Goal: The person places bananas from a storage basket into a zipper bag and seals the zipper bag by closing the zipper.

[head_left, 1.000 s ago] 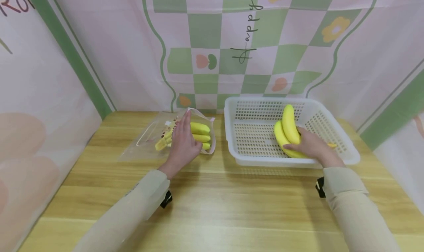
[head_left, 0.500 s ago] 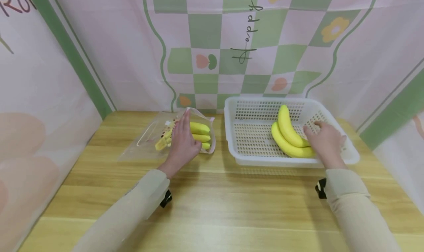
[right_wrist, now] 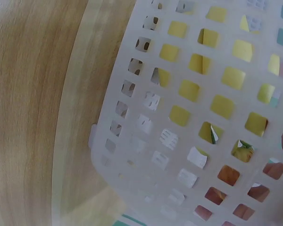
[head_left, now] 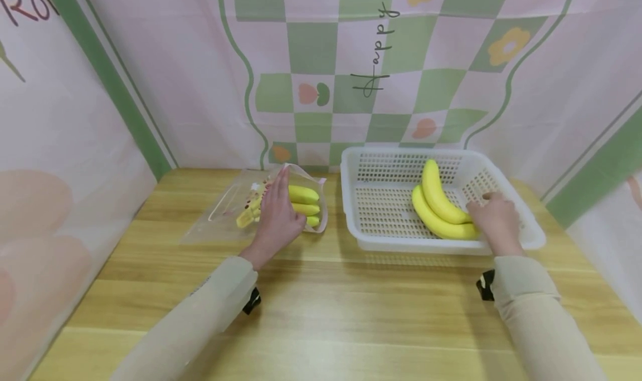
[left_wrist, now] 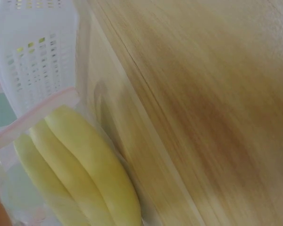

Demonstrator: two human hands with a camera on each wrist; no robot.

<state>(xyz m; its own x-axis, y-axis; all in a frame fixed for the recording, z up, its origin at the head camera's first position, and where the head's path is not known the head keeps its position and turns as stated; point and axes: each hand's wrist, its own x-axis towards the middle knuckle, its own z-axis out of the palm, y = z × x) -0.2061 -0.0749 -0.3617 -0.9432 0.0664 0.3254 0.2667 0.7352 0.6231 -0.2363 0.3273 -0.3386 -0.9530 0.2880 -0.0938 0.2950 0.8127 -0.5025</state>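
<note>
Bananas (head_left: 441, 208), two of them, lying curved side by side toward the right of the white perforated basket (head_left: 386, 203), stem ends at the right hand (head_left: 494, 219). Best handled by closing round the stem end of both together and lifting level, clear of the basket rim, rather than dragging across the holes; a judgement only. Going down in size: wooden surface (head_left: 351, 308) carrying everything; basket standing on its right half, holding only those two bananas; clear zip bag (head_left: 236, 205) lying flat just left of the basket, mouth with pink edge turned toward it, holding a bunch of three smaller bananas (head_left: 305, 205); seen close in the left wrist view as bagged fruit (left_wrist: 85, 179). Left hand (head_left: 277, 219) resting flat on the bag, fingers straight, pressing it down. Right hand inside the basket, fingers curled loosely at the stems; whether gripping them, cannot tell.
</note>
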